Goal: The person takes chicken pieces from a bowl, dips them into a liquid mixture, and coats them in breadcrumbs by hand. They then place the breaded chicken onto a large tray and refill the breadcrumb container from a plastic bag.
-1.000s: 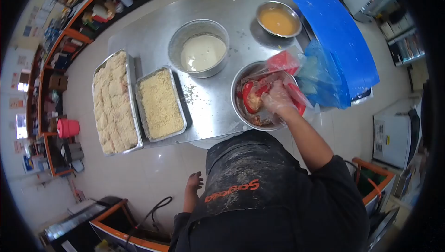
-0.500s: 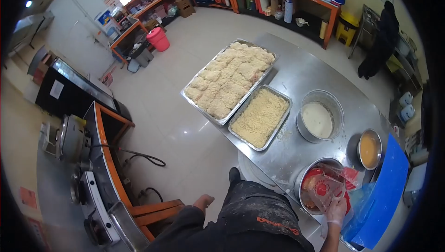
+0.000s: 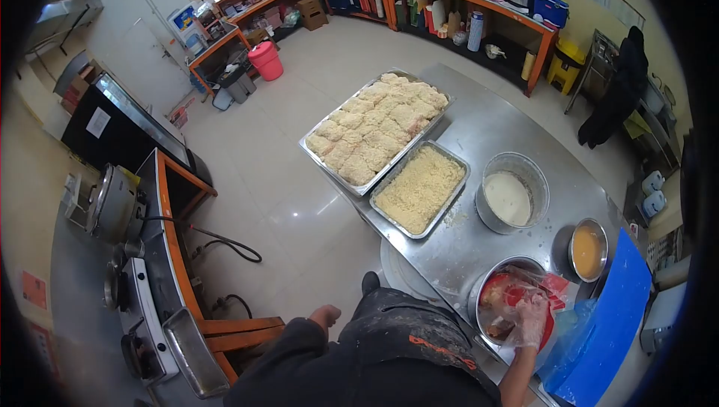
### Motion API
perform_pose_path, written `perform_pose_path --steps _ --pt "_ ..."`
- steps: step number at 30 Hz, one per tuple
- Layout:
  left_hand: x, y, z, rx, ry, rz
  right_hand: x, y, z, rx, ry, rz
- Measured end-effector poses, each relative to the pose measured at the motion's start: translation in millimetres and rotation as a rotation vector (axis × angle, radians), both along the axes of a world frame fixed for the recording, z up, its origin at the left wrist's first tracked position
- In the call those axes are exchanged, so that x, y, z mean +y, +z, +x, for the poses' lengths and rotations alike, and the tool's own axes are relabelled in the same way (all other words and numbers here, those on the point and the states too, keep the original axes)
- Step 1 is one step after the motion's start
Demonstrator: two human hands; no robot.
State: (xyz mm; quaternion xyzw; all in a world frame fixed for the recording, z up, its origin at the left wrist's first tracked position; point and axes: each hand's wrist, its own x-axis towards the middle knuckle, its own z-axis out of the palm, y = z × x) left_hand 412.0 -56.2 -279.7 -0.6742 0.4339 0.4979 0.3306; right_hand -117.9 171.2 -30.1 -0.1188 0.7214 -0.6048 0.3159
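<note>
- Bag [image 3: 556,284], clear plastic with red on it, lay partly over the steel bowl [image 3: 475,304] at the near right of the metal table [image 3: 502,119], and I had my right hand [image 3: 530,316] on it.
- My right fingers, covered by a thin clear glove, were closed on the bag's plastic above the bowl (from where I sat, the film blurred into the glove). Red and brownish contents showed beneath.
- My left hand [image 3: 326,317] hung off the table, beside the dark apron; its fingers were bent. I saw nothing in them, but could not tell how far they were closed.
- Beside the bowl, on its right, I saw a crumpled blue bag [image 3: 567,339], against a flat blue sheet [image 3: 610,317].
- Farther up the table stood a small steel bowl [image 3: 574,246] of orange liquid and a deep round pan [image 3: 541,193] of pale liquid.
- To the left, a small tray [image 3: 445,203] held crumbs, just beside a large tray [image 3: 329,171] covered with rows of crumb-coated pieces.
- Well apart, a person [image 3: 622,81] in dark clothing stood near a side counter.
</note>
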Motion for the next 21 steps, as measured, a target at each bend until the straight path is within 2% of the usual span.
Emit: perform_pose_path --steps 1,3,4,7,8,11,14,15,17,20,21 --pt "-2.3 -2.2 6.8 -0.008 -0.022 0.012 -14.2 41.3 25.5 -0.243 -0.167 -0.161" --pt "-8.6 2.7 12.6 -0.002 -0.016 -0.031 -24.7 88.7 55.6 -0.484 -0.352 -0.379" --pt "-12.8 8.6 13.1 0.023 0.021 -0.044 -23.2 87.2 52.8 -0.504 -0.267 -0.482" --pt "-29.7 21.3 3.0 0.036 0.103 -0.069 19.8 -34.2 -2.6 -0.569 -0.17 -0.244" --pt "-35.1 22.6 -2.0 0.033 0.129 -0.077 15.1 -34.7 -4.8 -0.537 -0.117 -0.029" --pt "-48.7 0.8 -7.5 0.074 0.061 -0.064 -7.4 -20.5 1.0 -0.16 0.167 0.347" --pt "-47.9 26.1 -37.3 0.087 0.046 -0.108 -41.1 -5.5 11.4 0.309 0.51 0.567" --pt "-43.3 20.7 -37.9 0.095 0.048 -0.1 -48.9 -1.3 13.0 0.419 0.602 0.62" --pt "-32.8 7.2 -36.0 0.11 0.056 -0.086 -57.1 1.9 15.8 0.574 0.749 0.707" --pt "-12.3 30.9 -31.9 0.105 -0.129 0.035 -50.2 3.0 13.5 0.672 0.882 0.8" --pt "-3.9 25.6 -23.4 0.101 -0.135 0.049 -48.0 3.8 13.3 0.687 0.916 0.817"
